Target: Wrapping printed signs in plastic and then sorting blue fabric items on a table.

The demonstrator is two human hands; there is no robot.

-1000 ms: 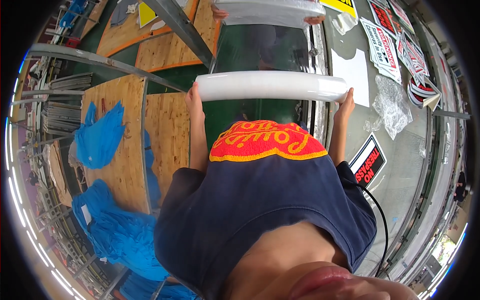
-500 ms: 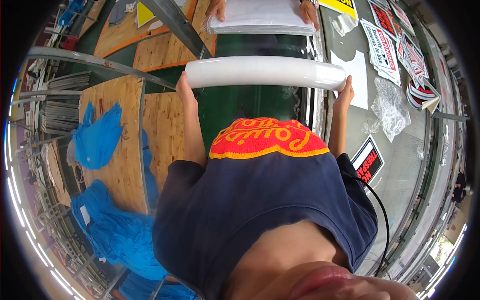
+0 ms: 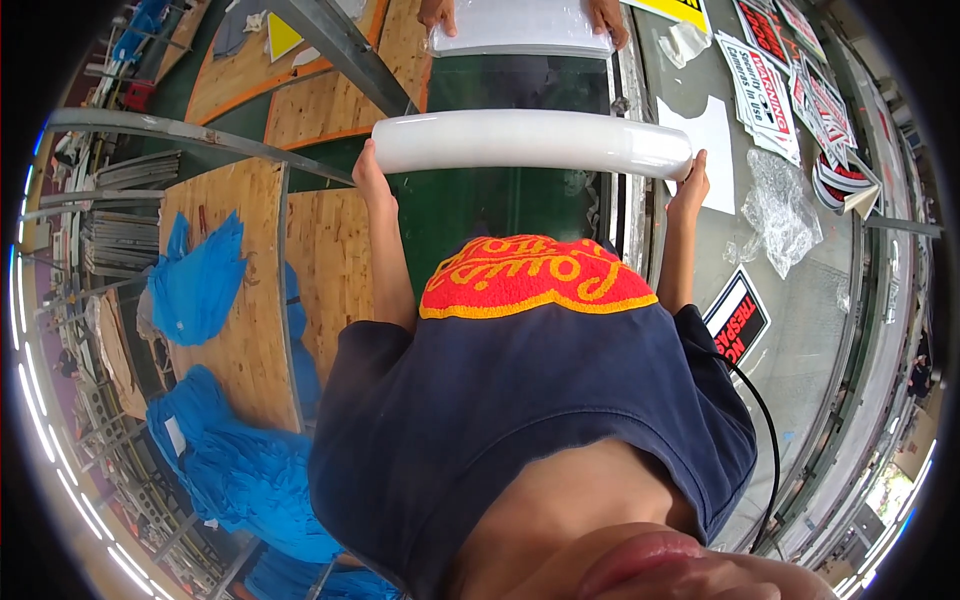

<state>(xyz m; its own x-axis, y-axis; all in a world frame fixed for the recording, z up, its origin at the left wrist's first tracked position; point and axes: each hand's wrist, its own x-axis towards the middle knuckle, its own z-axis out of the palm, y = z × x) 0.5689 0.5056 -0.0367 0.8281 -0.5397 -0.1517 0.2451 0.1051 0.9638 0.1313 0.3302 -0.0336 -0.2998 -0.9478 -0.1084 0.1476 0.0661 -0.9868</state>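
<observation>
A thick roll of clear plastic film lies crosswise in front of me above a green surface. My left hand is closed on its left end, and my right hand grips its right end. Most of my fingers are hidden behind the roll; the thumbs show at its ends. Beyond it, a stack of white sheets with clear film round its edges is held at both sides by another person's hands.
On the grey table at right lie printed signs, crumpled clear film, a white sheet and a red-and-black sign. Metal bars cross at left above wooden boards. Blue plastic bundles hang nearby.
The other person's hands and the white stack have shifted slightly farther away and to the left. My hands stay on the roll, which has hardly moved.
</observation>
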